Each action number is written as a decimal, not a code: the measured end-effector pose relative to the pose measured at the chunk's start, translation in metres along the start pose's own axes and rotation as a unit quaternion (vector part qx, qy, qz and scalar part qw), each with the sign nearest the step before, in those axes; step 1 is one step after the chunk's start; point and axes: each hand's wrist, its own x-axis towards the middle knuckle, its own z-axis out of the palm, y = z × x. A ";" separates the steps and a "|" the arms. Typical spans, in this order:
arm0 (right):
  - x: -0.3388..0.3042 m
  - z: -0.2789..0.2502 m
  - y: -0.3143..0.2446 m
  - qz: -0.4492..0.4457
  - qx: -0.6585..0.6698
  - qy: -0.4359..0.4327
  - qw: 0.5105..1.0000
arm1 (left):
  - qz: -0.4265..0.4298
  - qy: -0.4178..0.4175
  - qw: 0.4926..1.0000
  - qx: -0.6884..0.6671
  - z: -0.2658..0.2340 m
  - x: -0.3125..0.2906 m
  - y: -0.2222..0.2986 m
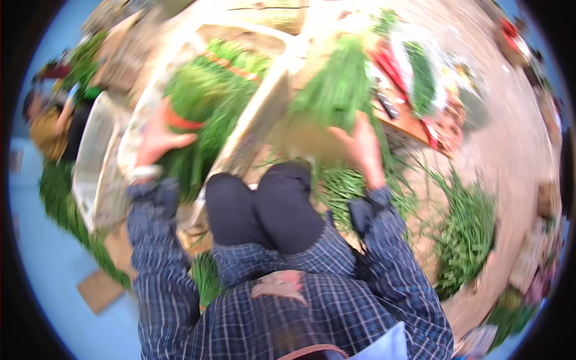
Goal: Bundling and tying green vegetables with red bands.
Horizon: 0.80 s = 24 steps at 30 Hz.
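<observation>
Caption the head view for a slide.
Left hand by an orange-banded bundle of greens in a pale crate, right hand by a leafy green heap.

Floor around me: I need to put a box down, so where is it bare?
The widest bare floor is at right, between the pile of greens and the cardboard box farther right. It is crowded at the left hand, over the crate of bundled greens, and around the wooden board.
</observation>
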 end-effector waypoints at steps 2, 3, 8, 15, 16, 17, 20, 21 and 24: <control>-0.020 -0.031 0.028 0.056 0.097 0.029 0.993 | 0.027 -0.039 0.999 0.007 0.023 0.027 -0.017; -0.030 -0.040 0.041 0.074 0.098 0.066 0.990 | 0.030 -0.077 0.997 0.001 0.034 0.041 -0.019; -0.037 -0.092 -0.025 0.050 0.451 -0.013 0.891 | -0.029 -0.085 0.987 0.132 0.069 0.068 -0.076; 0.029 0.004 -0.135 -0.274 0.355 0.085 0.890 | -0.027 -0.122 0.987 0.099 0.093 0.092 -0.037; 0.039 0.030 -0.142 -0.330 0.290 0.127 0.889 | -0.039 -0.123 0.985 0.117 0.098 0.094 -0.033; 0.040 0.049 -0.148 -0.373 0.289 0.037 0.881 | -0.044 -0.123 0.984 0.119 0.094 0.092 -0.040; 0.051 0.073 -0.138 -0.349 0.320 -0.075 0.878 | -0.131 -0.168 0.973 0.088 0.084 0.087 -0.059; 0.060 0.067 -0.131 -0.283 0.367 -0.092 0.881 | -0.132 -0.167 0.973 0.084 0.084 0.089 -0.060; 0.096 0.059 -0.083 -0.246 0.178 -0.031 0.952 | -0.092 -0.136 0.983 0.084 0.091 0.088 -0.054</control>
